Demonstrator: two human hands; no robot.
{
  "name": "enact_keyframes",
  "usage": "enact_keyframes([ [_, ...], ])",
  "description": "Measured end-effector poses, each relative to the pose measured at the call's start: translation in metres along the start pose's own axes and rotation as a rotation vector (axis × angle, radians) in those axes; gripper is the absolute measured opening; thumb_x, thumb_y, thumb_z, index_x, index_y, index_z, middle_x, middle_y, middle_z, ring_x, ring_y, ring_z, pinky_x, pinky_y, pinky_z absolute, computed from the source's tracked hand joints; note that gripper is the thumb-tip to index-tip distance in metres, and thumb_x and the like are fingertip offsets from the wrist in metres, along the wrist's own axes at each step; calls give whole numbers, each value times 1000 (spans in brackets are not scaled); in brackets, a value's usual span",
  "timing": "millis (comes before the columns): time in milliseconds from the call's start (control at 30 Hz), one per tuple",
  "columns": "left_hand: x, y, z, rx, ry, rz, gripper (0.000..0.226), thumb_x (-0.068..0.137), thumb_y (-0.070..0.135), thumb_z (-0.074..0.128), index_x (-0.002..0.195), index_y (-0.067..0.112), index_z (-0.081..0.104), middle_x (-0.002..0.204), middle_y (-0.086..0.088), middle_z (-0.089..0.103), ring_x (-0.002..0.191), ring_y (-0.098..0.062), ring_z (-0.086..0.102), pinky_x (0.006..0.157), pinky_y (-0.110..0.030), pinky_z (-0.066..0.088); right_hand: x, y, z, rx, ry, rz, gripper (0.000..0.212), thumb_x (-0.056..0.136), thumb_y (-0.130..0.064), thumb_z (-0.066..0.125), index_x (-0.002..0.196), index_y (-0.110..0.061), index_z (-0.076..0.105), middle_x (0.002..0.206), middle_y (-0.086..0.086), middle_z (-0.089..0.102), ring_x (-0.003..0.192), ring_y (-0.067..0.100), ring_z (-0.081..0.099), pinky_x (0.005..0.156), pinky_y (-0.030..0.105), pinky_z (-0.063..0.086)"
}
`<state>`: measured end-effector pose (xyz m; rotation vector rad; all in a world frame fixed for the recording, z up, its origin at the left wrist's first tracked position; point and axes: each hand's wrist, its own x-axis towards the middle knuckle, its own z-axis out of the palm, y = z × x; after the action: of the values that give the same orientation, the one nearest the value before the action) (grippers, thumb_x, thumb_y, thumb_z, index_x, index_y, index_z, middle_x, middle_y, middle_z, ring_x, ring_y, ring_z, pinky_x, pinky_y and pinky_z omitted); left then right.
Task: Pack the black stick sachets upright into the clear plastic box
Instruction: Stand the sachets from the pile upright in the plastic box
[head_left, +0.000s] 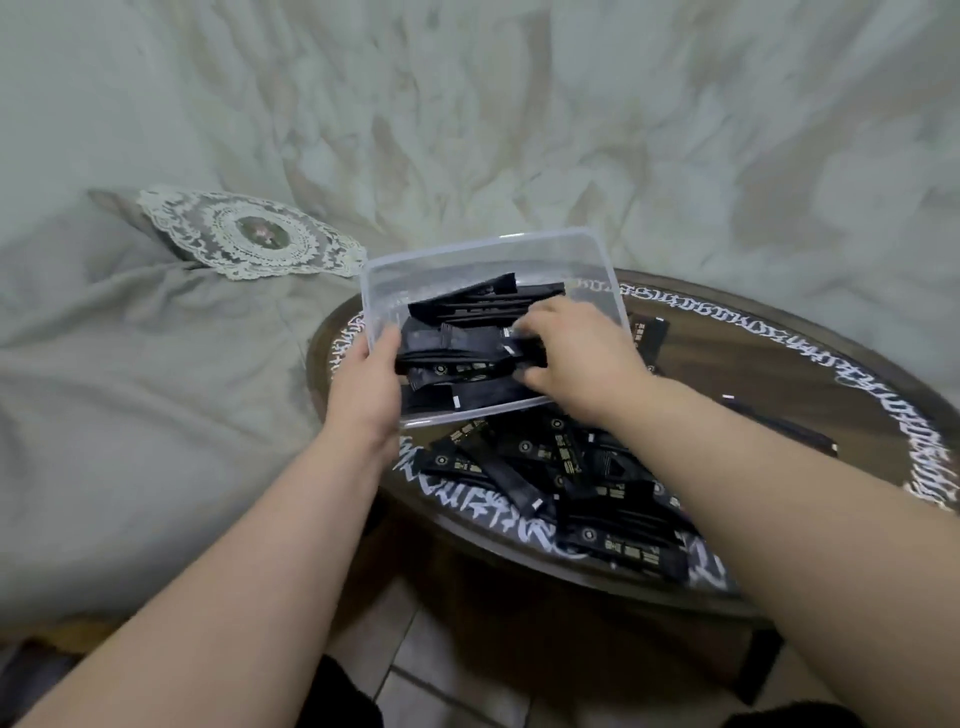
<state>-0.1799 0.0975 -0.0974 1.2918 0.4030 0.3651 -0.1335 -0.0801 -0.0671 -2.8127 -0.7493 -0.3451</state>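
The clear plastic box (483, 254) is tilted toward me above the left part of the round table. My left hand (366, 387) grips its near-left corner, thumb inside the wall. Several black stick sachets (462, 348) lie stacked on their sides inside the box. My right hand (576, 358) reaches into the box from the right, and its curled fingers pinch the ends of a few sachets. A loose heap of black sachets (582, 483) lies on the table just below the box.
The round dark table (810, 364) has a white lettered band around its rim. Single sachets (779, 423) lie on its right side. A grey bed cover (156, 364) with a lace cushion (249, 234) lies to the left. Tiled floor shows below.
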Motion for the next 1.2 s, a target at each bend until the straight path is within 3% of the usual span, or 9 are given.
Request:
enact_keyframes([
  [100,-7,-6,-7,-4,-19,2,20,88,42,59,103,32,68,106,-3,72,100,-27,68,91,-53,52,-12,-12,9,36,-52,19,47,86,-35,65,130,-23,56,133,3,50,121,28,45,98,33,40],
  [267,-10,-9,-10,48,-54,16,40,72,55,62,106,34,68,106,1,73,104,-27,67,94,-52,50,-29,-9,8,131,35,145,55,79,-35,72,128,-19,53,128,4,48,121,25,42,95,33,40],
  [400,-11,-9,-6,69,-36,71,24,86,47,57,103,34,68,107,6,71,104,-19,66,96,-47,50,-30,5,-4,-31,33,177,29,83,-27,65,110,-17,64,107,6,63,101,28,56,78,31,43],
  [533,-10,-15,-3,110,-52,121,12,95,40,52,97,41,64,105,14,69,104,-9,63,98,-39,48,-35,0,7,232,230,226,25,88,-27,65,109,-16,68,105,2,70,102,23,62,88,32,47],
  [733,-11,-23,2,181,-80,198,16,100,34,45,108,45,54,99,24,62,93,8,56,74,-18,43,-34,-9,11,421,216,144,23,92,-17,56,110,-17,69,99,-1,72,87,15,61,89,25,45],
  [900,-4,-25,4,115,-77,153,14,101,29,44,106,41,50,95,23,59,89,6,58,79,-20,46,-33,13,15,207,179,201,22,91,-19,56,110,-16,66,103,2,67,97,23,61,84,31,47],
  [1000,-4,-27,9,144,-86,120,16,101,29,44,111,38,52,97,18,64,93,1,63,77,-18,51,-32,20,17,286,217,187,43,87,-20,61,128,-20,52,122,0,56,100,19,59,88,30,44],
  [1100,-4,-31,15,165,-97,107,18,98,33,47,111,38,58,111,7,68,106,-14,64,97,-40,50,-33,13,14,381,186,0,59,83,-14,59,138,-28,43,137,-7,44,93,13,57,89,31,46],
  [1200,-6,-31,18,169,-92,113,22,93,41,49,112,38,59,113,3,68,105,-19,65,96,-48,50,-36,5,16,458,66,-79,51,81,-13,57,129,-31,54,137,-13,42,80,5,53,87,30,47],
])
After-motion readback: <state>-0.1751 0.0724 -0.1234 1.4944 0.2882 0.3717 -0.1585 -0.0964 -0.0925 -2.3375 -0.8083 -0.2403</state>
